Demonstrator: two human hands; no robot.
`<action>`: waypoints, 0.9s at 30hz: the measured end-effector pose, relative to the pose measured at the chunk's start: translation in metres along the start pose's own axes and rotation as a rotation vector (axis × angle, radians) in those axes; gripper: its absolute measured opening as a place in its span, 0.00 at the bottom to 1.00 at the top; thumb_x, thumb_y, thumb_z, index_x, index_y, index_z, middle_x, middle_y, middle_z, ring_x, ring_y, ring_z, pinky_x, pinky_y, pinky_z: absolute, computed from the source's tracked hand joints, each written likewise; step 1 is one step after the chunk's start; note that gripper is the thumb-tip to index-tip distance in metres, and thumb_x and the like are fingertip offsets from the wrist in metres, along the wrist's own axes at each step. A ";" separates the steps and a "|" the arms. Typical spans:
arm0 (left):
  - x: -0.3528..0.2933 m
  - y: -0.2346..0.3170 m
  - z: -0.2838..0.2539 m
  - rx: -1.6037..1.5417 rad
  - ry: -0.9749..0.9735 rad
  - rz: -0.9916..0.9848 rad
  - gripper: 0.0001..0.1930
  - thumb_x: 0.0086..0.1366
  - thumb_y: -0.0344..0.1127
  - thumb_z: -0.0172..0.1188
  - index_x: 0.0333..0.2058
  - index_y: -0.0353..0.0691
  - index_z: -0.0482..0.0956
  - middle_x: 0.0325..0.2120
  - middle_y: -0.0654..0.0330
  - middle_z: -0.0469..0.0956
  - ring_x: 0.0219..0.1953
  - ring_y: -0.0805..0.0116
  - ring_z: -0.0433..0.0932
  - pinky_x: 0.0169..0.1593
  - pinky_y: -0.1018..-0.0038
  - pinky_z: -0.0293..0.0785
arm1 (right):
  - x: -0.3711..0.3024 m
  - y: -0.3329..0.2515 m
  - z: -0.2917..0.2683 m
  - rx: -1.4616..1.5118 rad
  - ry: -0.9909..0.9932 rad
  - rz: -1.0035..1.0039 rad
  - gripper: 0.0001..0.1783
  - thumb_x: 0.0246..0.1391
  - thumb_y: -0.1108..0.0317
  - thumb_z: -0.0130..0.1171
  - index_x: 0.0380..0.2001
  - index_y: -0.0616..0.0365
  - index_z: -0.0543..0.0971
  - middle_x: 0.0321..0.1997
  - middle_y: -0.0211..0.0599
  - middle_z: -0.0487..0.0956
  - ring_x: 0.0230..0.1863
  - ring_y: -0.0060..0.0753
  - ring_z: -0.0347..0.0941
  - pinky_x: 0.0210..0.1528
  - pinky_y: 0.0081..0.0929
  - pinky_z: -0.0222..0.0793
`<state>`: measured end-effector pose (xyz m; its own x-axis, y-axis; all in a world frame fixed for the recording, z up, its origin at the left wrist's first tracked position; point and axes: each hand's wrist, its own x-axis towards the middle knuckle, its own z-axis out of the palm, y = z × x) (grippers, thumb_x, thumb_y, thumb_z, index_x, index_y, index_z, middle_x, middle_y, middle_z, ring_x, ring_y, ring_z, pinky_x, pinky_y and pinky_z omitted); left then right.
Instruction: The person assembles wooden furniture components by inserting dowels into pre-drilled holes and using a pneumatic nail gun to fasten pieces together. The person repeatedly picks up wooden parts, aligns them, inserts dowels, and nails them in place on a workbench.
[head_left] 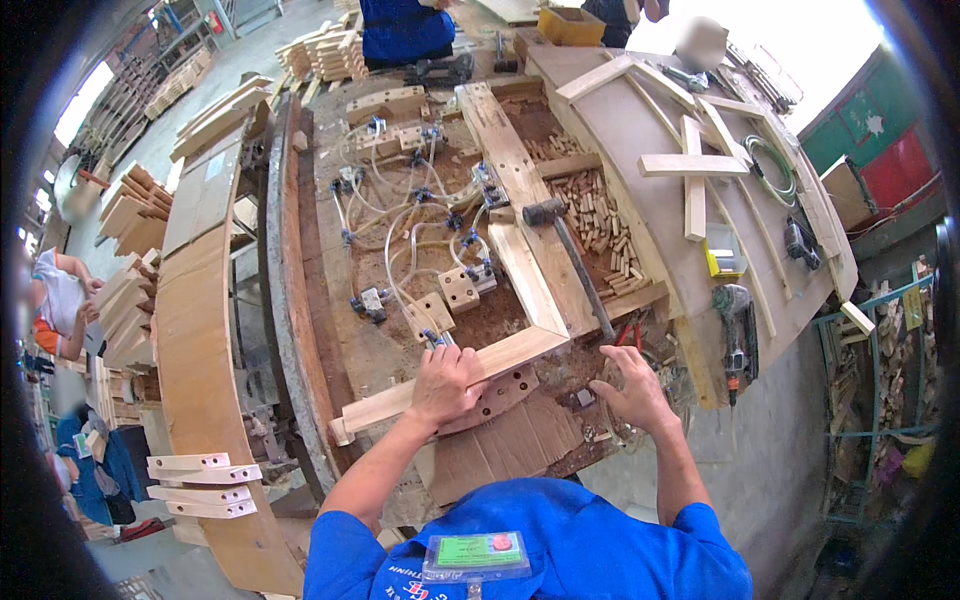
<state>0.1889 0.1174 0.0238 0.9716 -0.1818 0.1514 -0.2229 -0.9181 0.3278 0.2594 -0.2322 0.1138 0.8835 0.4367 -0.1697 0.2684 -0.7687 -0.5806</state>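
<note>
My left hand [446, 386] is closed over a pale wooden rail [515, 350] lying across the near part of the bench. The rail meets a second wooden piece [522, 270] at a mitred corner on its right end. Fingers spread, my right hand [636, 392] holds nothing and hovers just below the handle end of a hammer [580, 262]. That hammer rests across a long wooden beam. Beneath my left hand sits a curved wooden block with holes [505, 396]. Clear air hoses with blue fittings [420, 197] and small drilled blocks [459, 290] lie beyond the rail.
A bin of wooden dowels [600, 225] is right of the beam. Farther right, a board [640, 130] carries wooden strips, a coiled hose [770, 170] and a power drill [736, 330]. Stacked wooden parts [205, 485] stand at left. Other people work at the far side and left.
</note>
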 end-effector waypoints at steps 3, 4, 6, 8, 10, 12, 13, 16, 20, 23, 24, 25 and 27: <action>0.001 -0.010 0.022 -0.028 0.086 0.047 0.31 0.60 0.51 0.74 0.55 0.38 0.78 0.42 0.56 0.76 0.47 0.54 0.75 0.48 0.56 0.70 | 0.022 -0.008 0.006 0.052 -0.034 -0.001 0.35 0.57 0.62 0.73 0.66 0.57 0.74 0.63 0.52 0.76 0.63 0.58 0.76 0.63 0.48 0.74; -0.002 -0.014 0.029 -0.047 0.127 0.059 0.31 0.60 0.51 0.74 0.56 0.38 0.78 0.44 0.56 0.76 0.49 0.54 0.75 0.49 0.56 0.70 | 0.033 -0.008 0.008 0.039 -0.016 -0.032 0.35 0.56 0.62 0.73 0.65 0.57 0.74 0.63 0.52 0.76 0.62 0.58 0.76 0.63 0.48 0.74; -0.005 -0.017 0.019 -0.125 0.134 0.048 0.32 0.60 0.50 0.74 0.57 0.39 0.78 0.45 0.55 0.76 0.50 0.53 0.75 0.50 0.56 0.70 | 0.052 0.001 0.016 0.006 0.031 -0.060 0.34 0.56 0.63 0.73 0.65 0.57 0.74 0.63 0.53 0.76 0.62 0.59 0.76 0.62 0.49 0.74; -0.014 -0.028 0.000 -0.149 0.102 0.017 0.32 0.61 0.49 0.75 0.58 0.39 0.77 0.47 0.53 0.76 0.52 0.52 0.75 0.53 0.56 0.71 | 0.074 0.005 0.021 -0.038 0.137 -0.049 0.35 0.55 0.63 0.73 0.65 0.59 0.74 0.63 0.55 0.75 0.63 0.61 0.74 0.64 0.49 0.72; -0.042 -0.052 -0.017 -0.127 0.041 -0.033 0.32 0.60 0.48 0.75 0.59 0.39 0.77 0.49 0.52 0.76 0.53 0.50 0.75 0.55 0.56 0.72 | 0.100 0.007 0.027 -0.095 0.223 -0.040 0.37 0.55 0.63 0.73 0.66 0.60 0.73 0.64 0.56 0.74 0.65 0.62 0.72 0.67 0.51 0.69; -0.075 -0.071 -0.043 -0.099 -0.171 -0.133 0.33 0.59 0.42 0.76 0.60 0.37 0.75 0.51 0.50 0.76 0.54 0.48 0.74 0.59 0.54 0.72 | 0.125 0.013 0.035 -0.168 0.289 -0.021 0.39 0.54 0.63 0.74 0.67 0.61 0.71 0.66 0.57 0.73 0.67 0.63 0.69 0.69 0.53 0.66; -0.083 -0.075 -0.052 -0.057 -0.299 -0.181 0.33 0.58 0.40 0.75 0.61 0.37 0.75 0.51 0.49 0.76 0.55 0.48 0.74 0.60 0.54 0.71 | 0.139 0.013 0.041 -0.190 0.300 -0.008 0.40 0.54 0.62 0.74 0.68 0.61 0.70 0.66 0.57 0.72 0.69 0.63 0.67 0.70 0.53 0.64; -0.094 -0.077 -0.068 -0.018 -0.542 -0.261 0.34 0.57 0.34 0.74 0.62 0.35 0.73 0.52 0.48 0.75 0.57 0.46 0.73 0.63 0.53 0.70 | 0.169 0.015 0.062 -0.224 0.314 0.004 0.44 0.54 0.58 0.74 0.70 0.59 0.68 0.70 0.56 0.69 0.71 0.62 0.64 0.71 0.55 0.62; -0.088 -0.079 -0.058 -0.122 -0.478 -0.220 0.36 0.55 0.31 0.73 0.63 0.35 0.72 0.54 0.47 0.74 0.58 0.46 0.72 0.63 0.53 0.69 | 0.190 0.009 0.082 -0.222 0.293 0.070 0.45 0.53 0.56 0.75 0.70 0.58 0.68 0.72 0.56 0.66 0.72 0.62 0.63 0.71 0.56 0.61; -0.085 -0.079 -0.046 -0.078 -0.505 -0.231 0.36 0.54 0.30 0.73 0.63 0.35 0.72 0.55 0.47 0.73 0.58 0.45 0.72 0.63 0.51 0.70 | 0.192 0.012 0.088 -0.282 0.282 0.107 0.47 0.53 0.54 0.76 0.72 0.56 0.66 0.74 0.58 0.64 0.74 0.64 0.61 0.72 0.58 0.59; -0.083 -0.078 -0.043 -0.051 -0.526 -0.240 0.37 0.53 0.29 0.73 0.63 0.35 0.72 0.56 0.46 0.72 0.57 0.45 0.71 0.63 0.50 0.70 | 0.191 0.013 0.090 -0.306 0.278 0.120 0.49 0.53 0.54 0.76 0.73 0.56 0.65 0.74 0.60 0.63 0.74 0.65 0.61 0.73 0.59 0.59; -0.081 -0.077 -0.039 -0.058 -0.531 -0.235 0.36 0.54 0.29 0.72 0.63 0.35 0.72 0.55 0.47 0.72 0.57 0.46 0.71 0.62 0.52 0.71 | 0.191 0.014 0.091 -0.330 0.274 0.134 0.50 0.53 0.53 0.76 0.74 0.55 0.63 0.75 0.61 0.63 0.74 0.66 0.61 0.74 0.61 0.58; -0.078 -0.077 -0.035 -0.069 -0.544 -0.223 0.35 0.56 0.28 0.71 0.64 0.34 0.72 0.54 0.49 0.73 0.57 0.47 0.72 0.61 0.55 0.71 | 0.192 0.009 0.092 -0.363 0.261 0.165 0.54 0.52 0.49 0.77 0.75 0.55 0.61 0.76 0.62 0.61 0.76 0.67 0.57 0.75 0.61 0.55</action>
<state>0.1270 0.2148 0.0192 0.8928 -0.1584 -0.4218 0.0042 -0.9332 0.3595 0.3963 -0.1121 0.0026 0.9800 0.1990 -0.0032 0.1925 -0.9518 -0.2390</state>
